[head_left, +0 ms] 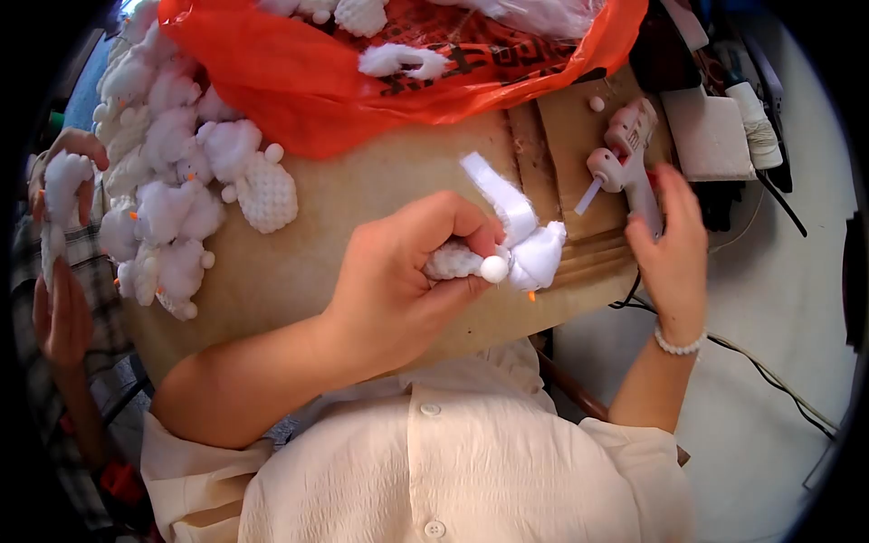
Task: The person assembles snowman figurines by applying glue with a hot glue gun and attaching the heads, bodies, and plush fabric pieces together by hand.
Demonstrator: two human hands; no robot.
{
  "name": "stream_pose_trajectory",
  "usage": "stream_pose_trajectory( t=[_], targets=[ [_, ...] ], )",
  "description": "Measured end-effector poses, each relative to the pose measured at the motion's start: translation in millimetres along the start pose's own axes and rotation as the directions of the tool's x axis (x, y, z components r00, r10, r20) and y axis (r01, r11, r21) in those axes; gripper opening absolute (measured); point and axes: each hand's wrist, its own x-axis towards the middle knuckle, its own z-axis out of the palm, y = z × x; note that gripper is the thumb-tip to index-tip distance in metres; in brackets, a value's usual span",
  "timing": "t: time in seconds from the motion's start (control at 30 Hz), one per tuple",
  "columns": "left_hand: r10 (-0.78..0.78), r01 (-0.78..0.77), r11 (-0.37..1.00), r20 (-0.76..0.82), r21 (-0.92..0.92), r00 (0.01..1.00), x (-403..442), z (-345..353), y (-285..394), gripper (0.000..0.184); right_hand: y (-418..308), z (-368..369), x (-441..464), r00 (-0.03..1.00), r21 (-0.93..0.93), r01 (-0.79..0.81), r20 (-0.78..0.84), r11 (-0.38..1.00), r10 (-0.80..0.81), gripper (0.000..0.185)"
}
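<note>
My left hand point(380, 281) is closed around a small white crocheted doll point(448, 262), just above the table. A white pompom ball, a white satin-like piece with an orange tip, and a loose white ribbon point(498, 192) stick out past my fingertips. At the right, my right hand point(674, 240) is beside the handle of a pale pink glue gun point(626, 149), thumb and fingers apart. Whether the fingers touch the handle I cannot tell. The gun lies on cardboard, its nozzle end partly covered in white.
Finished-looking fluffy white dolls point(172, 199) are heaped at the left of the table point(362, 172). A red plastic bag point(317, 100) spreads across the back. A white box point(711, 136) and thread spool point(753, 122) stand at right. Another person's hands point(63, 308) hold a white piece at far left.
</note>
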Motion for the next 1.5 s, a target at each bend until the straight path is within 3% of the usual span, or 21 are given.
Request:
stream_pose_trajectory(
  t=[0.07,0.17,0.27,0.3,0.33,0.4,0.43,0.53,0.77,1.0,1.2,1.5],
  targets=[
    [0.024,-0.022,0.995,-0.011,0.099,1.0,0.1,-1.7,0.8,0.023,-4.3,8.4,3.2,0.998,-0.006,-0.021,0.052,1.0,0.021,0.044],
    [0.113,-0.106,0.961,-0.014,0.256,0.993,1.0,-5.5,0.6,0.025,-9.8,6.7,8.7,1.0,-0.149,0.0,-0.023,0.989,-0.003,0.04],
    [0.289,-0.258,0.889,-0.027,0.378,0.957,7.8,-7.6,-4.8,0.027,-9.8,-9.3,0.0,0.996,0.172,0.002,-0.091,0.985,0.013,0.034],
    [0.349,-0.306,0.858,-0.032,0.412,0.936,9.4,-7.7,-7.0,0.027,-13.5,-11.2,-9.9,0.972,0.571,-0.202,0.015,0.796,0.236,0.035],
    [0.39,-0.339,0.836,-0.034,0.433,0.92,10.8,-8.2,-8.3,0.028,-22.9,-25.3,-18.7,0.948,0.727,-0.303,0.161,0.617,0.275,0.04],
    [0.466,-0.401,0.786,-0.024,0.47,0.885,13.1,-9.4,-9.9,0.03,-34.4,-41.5,-36.3,0.919,0.857,-0.392,0.344,0.334,0.194,0.051],
    [0.484,-0.415,0.765,-0.014,0.491,0.875,13.6,-9.9,-10.2,0.031,-38.9,-48.2,-40.0,0.897,0.847,-0.442,0.424,0.297,0.125,0.048],
    [0.533,-0.458,0.71,0.015,0.535,0.846,14.5,-9.8,-11.0,0.033,-47.0,-53.2,-40.3,0.873,0.791,-0.415,0.485,0.45,-0.048,0.044],
    [0.582,-0.493,0.656,0.034,0.571,0.813,13.7,-9.2,-9.3,0.034,-47.8,-44.4,-37.5,0.907,0.781,-0.167,0.361,0.602,-0.217,0.033],
    [0.62,-0.524,0.616,0.048,0.588,0.783,13.9,-9.1,-13.3,0.035,-59.9,-50.2,-44.3,0.85,0.726,-0.48,0.525,0.492,0.053,0.03],
    [0.566,-0.475,0.659,0.031,0.583,0.824,13.2,-9.3,-9.5,0.031,-53.2,-47.1,-48.4,0.872,0.757,-0.421,0.489,0.501,-0.007,0.027],
    [0.423,-0.345,0.778,-0.032,0.526,0.905,9.1,-8.8,-5.2,0.027,-52.7,-50.9,-50.9,0.859,0.744,-0.457,0.512,0.487,0.022,0.025]
  ],
)
